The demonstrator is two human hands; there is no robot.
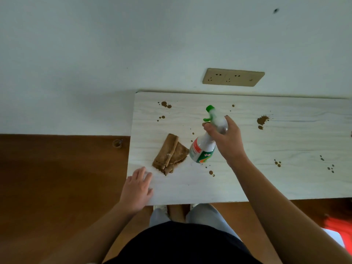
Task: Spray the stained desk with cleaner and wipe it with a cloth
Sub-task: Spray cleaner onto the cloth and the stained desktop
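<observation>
The right hand (226,141) grips the spray bottle (202,149) by its neck, tilted over the mid worktop (266,178), likely light, rigid, slick plastic; the folded brown cloth (169,155) just left looks soft, limp, best pinched at a fold; the left hand (137,189) lies flat, empty, at the near-left corner.

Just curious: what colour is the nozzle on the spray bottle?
Green, atop the white bottle gripped by the right hand; the nozzle shows clearly in the head view.
</observation>
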